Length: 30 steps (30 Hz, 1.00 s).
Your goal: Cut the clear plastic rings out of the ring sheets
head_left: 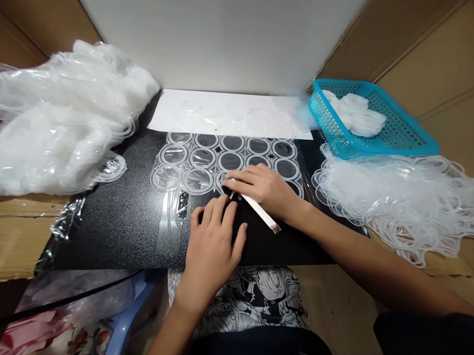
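Note:
A clear plastic sheet with rows of whitish rings lies on the black speckled tabletop. My right hand is closed around a slim white stick with a red mark near its lower end. The stick's other end is hidden under my fingers, over a ring in the front row. My left hand rests palm down just in front of that ring, fingers extended and thumb apart. Its fingertips touch the area by the sheet's front edge.
Clear film and rings are heaped at the left. Behind the sheet lies a white paper strip. A blue basket holding stacked white rings stands back right, with a pile of ring-holed plastic offcuts before it. Cardboard lines the right side.

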### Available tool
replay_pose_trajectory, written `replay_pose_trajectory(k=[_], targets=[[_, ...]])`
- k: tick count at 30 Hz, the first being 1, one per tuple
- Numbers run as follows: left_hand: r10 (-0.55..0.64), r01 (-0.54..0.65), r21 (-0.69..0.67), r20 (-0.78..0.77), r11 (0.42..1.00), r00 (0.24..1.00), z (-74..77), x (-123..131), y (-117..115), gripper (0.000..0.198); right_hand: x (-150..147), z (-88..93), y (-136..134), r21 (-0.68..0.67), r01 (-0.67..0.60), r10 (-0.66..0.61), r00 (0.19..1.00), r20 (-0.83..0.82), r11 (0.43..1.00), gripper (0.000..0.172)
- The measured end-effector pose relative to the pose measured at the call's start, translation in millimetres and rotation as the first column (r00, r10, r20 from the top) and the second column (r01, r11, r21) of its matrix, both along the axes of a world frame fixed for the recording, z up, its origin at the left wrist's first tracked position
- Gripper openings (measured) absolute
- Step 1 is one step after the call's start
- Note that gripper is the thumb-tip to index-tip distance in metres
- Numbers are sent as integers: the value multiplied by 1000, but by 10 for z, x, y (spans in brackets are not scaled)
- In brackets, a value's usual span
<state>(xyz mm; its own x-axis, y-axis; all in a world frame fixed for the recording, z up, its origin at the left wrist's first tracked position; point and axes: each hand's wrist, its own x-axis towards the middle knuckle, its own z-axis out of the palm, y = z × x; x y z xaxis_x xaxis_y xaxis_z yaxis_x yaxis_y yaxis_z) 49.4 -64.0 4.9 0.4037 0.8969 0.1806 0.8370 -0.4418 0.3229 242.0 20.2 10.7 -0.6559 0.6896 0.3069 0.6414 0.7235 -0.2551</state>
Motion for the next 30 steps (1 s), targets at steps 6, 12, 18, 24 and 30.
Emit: replay_pose_trajectory(k=[6, 12, 18, 24, 30], targets=[[-3, 3, 11, 3, 1000, 1000, -9, -19, -32, 36, 89, 196, 491, 103, 244, -230, 964, -131, 964, 31], [-17, 17, 2, 77, 1000, 997, -1, -33, -40, 33, -15, 311, 768, 4, 328, -310, 897, -314, 945, 34], [70, -76, 25, 177, 997, 982, 32, -318, 0, 30, -505, 208, 382, -435, -40, -112, 941, -319, 900, 17], [88, -89, 23, 59, 996, 994, -17, -523, 26, 38, -636, 95, 288, -558, -90, -128, 932, -340, 825, 11], [102, -103, 30, 42, 994, 994, -32, -499, 12, 38, -620, 99, 291, -580, -73, -168, 921, -352, 812, 12]])
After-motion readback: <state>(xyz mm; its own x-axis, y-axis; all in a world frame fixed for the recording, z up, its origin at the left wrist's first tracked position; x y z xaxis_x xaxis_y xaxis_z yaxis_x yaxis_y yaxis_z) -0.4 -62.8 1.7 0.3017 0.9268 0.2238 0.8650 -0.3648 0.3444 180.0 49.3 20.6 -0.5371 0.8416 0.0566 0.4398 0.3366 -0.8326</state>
